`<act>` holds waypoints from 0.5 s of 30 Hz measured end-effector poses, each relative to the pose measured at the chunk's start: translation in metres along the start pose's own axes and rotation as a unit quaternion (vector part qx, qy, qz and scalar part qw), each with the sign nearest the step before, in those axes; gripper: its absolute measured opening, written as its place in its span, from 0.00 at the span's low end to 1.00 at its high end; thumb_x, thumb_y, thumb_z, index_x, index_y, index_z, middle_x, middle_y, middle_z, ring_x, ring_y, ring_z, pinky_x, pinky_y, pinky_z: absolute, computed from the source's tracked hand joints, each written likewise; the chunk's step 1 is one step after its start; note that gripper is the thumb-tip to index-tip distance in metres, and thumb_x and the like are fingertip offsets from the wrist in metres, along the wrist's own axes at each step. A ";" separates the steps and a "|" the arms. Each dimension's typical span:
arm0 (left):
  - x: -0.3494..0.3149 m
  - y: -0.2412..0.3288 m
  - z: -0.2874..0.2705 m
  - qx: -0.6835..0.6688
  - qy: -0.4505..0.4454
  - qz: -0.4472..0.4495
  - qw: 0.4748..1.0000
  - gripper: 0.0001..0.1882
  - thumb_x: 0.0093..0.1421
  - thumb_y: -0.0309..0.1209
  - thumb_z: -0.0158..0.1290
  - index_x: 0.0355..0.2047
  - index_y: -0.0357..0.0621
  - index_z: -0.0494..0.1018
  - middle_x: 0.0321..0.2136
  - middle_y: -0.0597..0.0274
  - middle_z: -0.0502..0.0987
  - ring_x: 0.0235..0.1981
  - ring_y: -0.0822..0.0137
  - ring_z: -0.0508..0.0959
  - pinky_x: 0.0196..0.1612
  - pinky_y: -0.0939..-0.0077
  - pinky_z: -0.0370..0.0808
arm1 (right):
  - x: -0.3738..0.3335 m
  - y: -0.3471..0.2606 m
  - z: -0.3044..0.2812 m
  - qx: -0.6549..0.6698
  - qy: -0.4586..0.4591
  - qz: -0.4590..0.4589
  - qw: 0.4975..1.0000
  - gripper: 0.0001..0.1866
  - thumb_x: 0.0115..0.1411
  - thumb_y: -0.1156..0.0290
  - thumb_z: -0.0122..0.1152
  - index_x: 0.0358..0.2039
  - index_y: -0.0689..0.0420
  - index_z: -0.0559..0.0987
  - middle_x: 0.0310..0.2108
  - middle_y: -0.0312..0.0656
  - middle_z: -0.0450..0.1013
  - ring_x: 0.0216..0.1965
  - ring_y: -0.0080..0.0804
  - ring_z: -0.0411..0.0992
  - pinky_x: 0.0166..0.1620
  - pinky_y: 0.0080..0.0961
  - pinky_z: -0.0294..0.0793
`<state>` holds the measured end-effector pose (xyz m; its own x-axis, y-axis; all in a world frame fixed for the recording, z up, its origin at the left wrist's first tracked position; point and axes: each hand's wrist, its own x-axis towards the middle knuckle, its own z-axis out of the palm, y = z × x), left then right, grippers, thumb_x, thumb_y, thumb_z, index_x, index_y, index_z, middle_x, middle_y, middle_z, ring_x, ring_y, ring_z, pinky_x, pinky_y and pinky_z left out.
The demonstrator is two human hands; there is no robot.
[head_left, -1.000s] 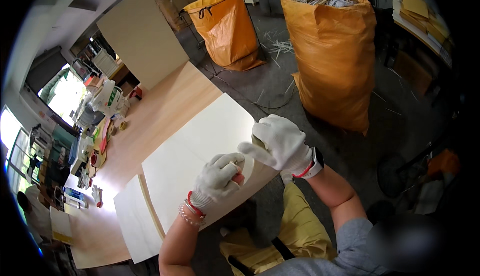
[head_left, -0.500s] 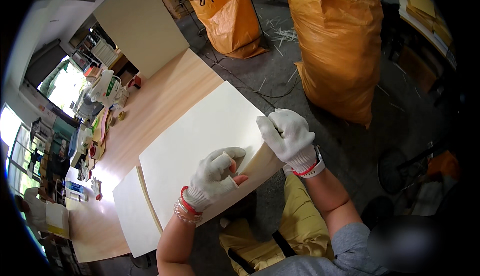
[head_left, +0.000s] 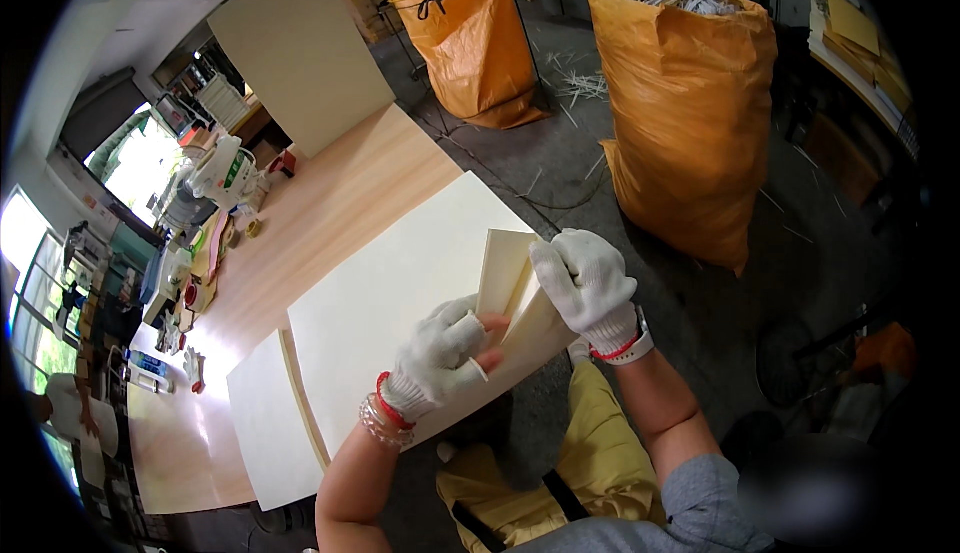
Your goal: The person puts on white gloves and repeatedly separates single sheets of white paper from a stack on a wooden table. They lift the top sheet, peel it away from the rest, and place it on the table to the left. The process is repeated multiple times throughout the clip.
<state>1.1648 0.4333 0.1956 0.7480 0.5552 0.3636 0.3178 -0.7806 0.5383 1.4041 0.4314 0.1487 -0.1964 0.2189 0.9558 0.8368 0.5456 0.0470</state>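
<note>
Two gloved hands: both at the near right corner of a large white stack of sheets (head_left: pixel 385 288), in white knit gloves.
Right hand (head_left: pixel 588 283): closed, thumb against the curled fingers, pinching the edge of a pale lifted flap (head_left: pixel 503 265) at that corner.
Left hand (head_left: pixel 440 358): thumb and forefinger spread with a gap between, their tips bare of glove, just beside the flap's lower end; whether they touch it is hard to tell.
Large stack: flat on the wood-grain table (head_left: pixel 330 203), its near side toward the person.
Smaller stack (head_left: pixel 275 423): white on top, tan along one edge, just left of the large one.
Wrists: red bands on both, a beaded bracelet (head_left: pixel 385 428) on the left, a white-strapped watch (head_left: pixel 640 341) on the right.
Table's far left side: white bucket (head_left: pixel 222 175) among clutter.
Floor beyond: two orange sacks, one (head_left: pixel 690 133) heaped with scraps, the other (head_left: pixel 480 53) on a frame, pale strips (head_left: pixel 582 85) between.
Left rim: another person (head_left: pixel 75 408), partly visible.
</note>
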 end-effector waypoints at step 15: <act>-0.006 0.002 0.002 -0.023 0.043 -0.039 0.998 0.21 0.54 0.21 0.61 0.50 0.39 0.76 0.33 0.57 0.73 0.32 0.60 0.74 0.38 0.69 0.72 | -0.002 0.005 0.000 0.097 -0.014 0.007 0.995 0.19 0.54 0.81 0.65 0.49 0.60 0.78 0.36 0.43 0.69 0.31 0.38 0.73 0.32 0.32 0.78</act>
<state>1.1620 0.4273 0.1926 0.6678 0.6387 0.3823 0.3447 -0.7205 0.6017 1.4087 0.4337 0.1475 -0.2026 0.2482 0.9473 0.7250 0.6883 -0.0253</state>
